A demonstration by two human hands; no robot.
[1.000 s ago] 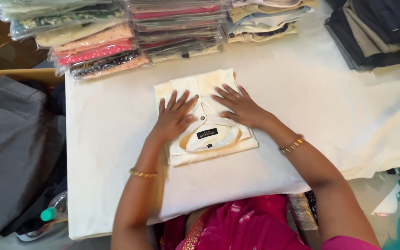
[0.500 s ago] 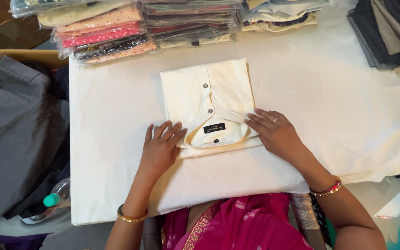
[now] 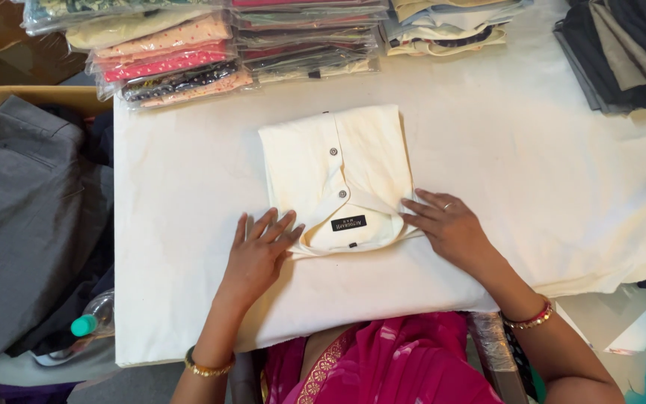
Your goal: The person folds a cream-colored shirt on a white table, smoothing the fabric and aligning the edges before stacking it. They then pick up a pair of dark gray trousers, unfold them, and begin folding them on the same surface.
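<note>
A folded cream shirt [image 3: 338,161] with grey buttons and a dark collar label lies on the white cloth-covered table [image 3: 517,172], collar toward me. My left hand [image 3: 259,251] rests flat, fingers spread, at the shirt's left collar corner. At the right collar edge my right hand [image 3: 446,224] lies with its fingertips touching the fabric. Neither hand grips anything. Gold bangles circle both wrists.
Stacks of plastic-wrapped garments [image 3: 170,60] line the table's far edge, with folded shirts [image 3: 450,26] beside them and dark folded clothes [image 3: 622,52] at far right. Grey trousers [image 3: 24,217] and a bottle [image 3: 95,318] lie left of the table.
Both hands slid off the top of the shirt, down and outward to the collar's two sides. The shirt has stayed in place on the table.
</note>
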